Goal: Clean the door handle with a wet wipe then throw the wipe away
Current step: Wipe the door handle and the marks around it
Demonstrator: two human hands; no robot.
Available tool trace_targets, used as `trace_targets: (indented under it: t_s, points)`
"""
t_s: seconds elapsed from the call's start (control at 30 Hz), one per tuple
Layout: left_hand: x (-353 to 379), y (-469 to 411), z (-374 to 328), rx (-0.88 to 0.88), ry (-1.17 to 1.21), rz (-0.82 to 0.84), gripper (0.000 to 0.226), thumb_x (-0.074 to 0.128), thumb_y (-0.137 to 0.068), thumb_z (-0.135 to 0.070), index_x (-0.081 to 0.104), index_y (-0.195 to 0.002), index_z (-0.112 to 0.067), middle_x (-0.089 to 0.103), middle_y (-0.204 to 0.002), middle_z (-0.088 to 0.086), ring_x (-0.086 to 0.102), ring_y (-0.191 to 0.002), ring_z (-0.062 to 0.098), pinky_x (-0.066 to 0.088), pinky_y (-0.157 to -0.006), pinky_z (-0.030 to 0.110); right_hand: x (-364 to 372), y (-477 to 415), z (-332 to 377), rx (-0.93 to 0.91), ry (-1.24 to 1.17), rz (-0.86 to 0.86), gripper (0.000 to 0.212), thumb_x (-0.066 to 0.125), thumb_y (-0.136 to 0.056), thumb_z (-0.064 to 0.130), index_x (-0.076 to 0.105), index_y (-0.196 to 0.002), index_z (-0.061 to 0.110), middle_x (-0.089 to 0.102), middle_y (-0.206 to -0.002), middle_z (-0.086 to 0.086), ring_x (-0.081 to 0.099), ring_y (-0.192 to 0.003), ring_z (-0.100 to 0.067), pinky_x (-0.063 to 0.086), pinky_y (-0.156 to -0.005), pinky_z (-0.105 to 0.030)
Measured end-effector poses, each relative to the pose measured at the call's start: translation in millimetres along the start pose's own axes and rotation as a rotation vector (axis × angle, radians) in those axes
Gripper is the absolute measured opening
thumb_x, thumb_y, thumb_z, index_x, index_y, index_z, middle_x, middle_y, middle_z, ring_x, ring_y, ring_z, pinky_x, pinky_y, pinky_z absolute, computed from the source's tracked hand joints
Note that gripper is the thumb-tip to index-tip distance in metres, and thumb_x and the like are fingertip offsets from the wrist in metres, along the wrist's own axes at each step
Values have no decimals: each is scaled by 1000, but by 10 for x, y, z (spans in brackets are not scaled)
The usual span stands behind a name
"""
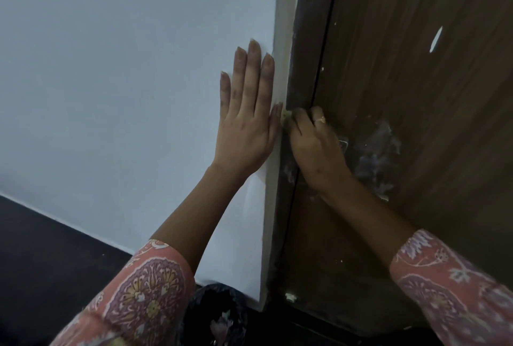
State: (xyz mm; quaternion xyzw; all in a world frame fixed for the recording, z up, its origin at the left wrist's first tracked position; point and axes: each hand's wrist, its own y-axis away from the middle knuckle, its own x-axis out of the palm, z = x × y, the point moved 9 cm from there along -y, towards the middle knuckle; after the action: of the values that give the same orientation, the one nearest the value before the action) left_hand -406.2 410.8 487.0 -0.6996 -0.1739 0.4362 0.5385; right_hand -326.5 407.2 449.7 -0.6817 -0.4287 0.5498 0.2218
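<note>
My left hand [247,112] lies flat on the white wall [125,82], fingers spread and pointing up, beside the door frame. My right hand [313,145] is closed around a pale yellowish wet wipe [286,115], pressing it at the edge of the brown wooden door [416,95]. Only a small corner of the wipe shows past the fingers. A bit of metal from the door handle [343,143] peeks out behind the right hand; the rest of the handle is hidden.
A dark bin with a black liner [213,315] stands on the floor below the wall corner, between my arms. The door surface to the right of my hand has a scuffed, whitish patch [377,157]. Dark floor [41,262] runs at lower left.
</note>
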Motion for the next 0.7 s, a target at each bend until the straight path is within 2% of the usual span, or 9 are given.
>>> trace_targets:
  t_s: [0.03, 0.1, 0.17, 0.27, 0.33, 0.4, 0.47, 0.6, 0.7]
  points:
    - [-4, 1, -2, -4, 6, -4, 78, 46, -94, -17, -19, -138, -21, -6, -148, 15, -24, -136, 12, -9, -114, 37, 8, 12, 29, 9, -2, -15, 22, 56, -78, 3, 67, -97, -1, 69, -92, -17, 64, -84, -33, 54, -72, -32]
    - [-8, 3, -2, -4, 9, -9, 78, 47, -94, -16, -18, -137, -21, 1, -145, 17, -25, -135, 11, -9, -114, 37, 107, 127, 131, -6, 83, 15, 20, 65, -74, 6, 68, -94, 2, 70, -87, -15, 61, -84, -30, 47, -75, -35]
    - [-8, 1, -1, 3, -2, -11, 78, 45, -95, -16, -19, -138, -21, 2, -144, 17, -25, -135, 12, -9, -114, 37, 303, 358, 263, -81, 181, 133, 18, 63, -73, 10, 71, -88, 6, 70, -82, -10, 59, -81, -24, 39, -69, -32]
    - [-17, 2, -8, 11, -28, -19, 74, 45, -95, -16, -15, -137, -18, 3, -144, 18, -24, -135, 12, -9, -115, 37, 610, 757, 433, -266, 225, 396, 13, 69, -69, 22, 75, -80, 18, 71, -81, -4, 59, -63, -13, 41, -51, -21]
    - [-19, 1, -7, 12, -28, -20, 71, 45, -94, -16, -11, -137, -15, 1, -145, 18, -24, -135, 12, -9, -114, 37, 664, 919, 479, -373, 311, 488, 8, 73, -60, 30, 74, -65, 25, 71, -75, -6, 57, -64, -8, 39, -49, -17]
    - [-7, 7, -5, 20, -34, -16, 70, 43, -95, -17, -13, -138, -15, -15, -151, 11, -25, -135, 12, -10, -115, 37, 617, 886, 432, -355, 330, 458, 1, 72, -59, 23, 72, -59, 22, 70, -74, -4, 57, -66, -9, 38, -52, -19]
    - [-2, 2, -13, 34, -40, -11, 71, 40, -96, -19, -18, -138, -17, -30, -150, 2, -25, -136, 13, -10, -115, 37, 559, 724, 352, -278, 281, 368, 11, 63, -67, 13, 70, -61, 17, 68, -76, 0, 61, -71, -12, 38, -60, -24]
    - [-39, -13, -25, 14, -2, -29, 72, 44, -94, -15, -13, -138, -16, 3, -145, 20, -22, -136, 13, -8, -114, 38, 449, 569, 316, -246, 337, 231, 12, 63, -69, 15, 69, -60, 19, 68, -70, 4, 54, -82, -15, 28, -71, -29]
    - [-31, -5, -18, 15, 7, -25, 73, 43, -94, -17, -15, -138, -17, 3, -144, 22, -23, -135, 12, -9, -114, 38, 731, 890, 510, -411, 400, 352, 9, 65, -70, 21, 72, -65, 23, 70, -72, 4, 58, -72, -8, 42, -65, -21]
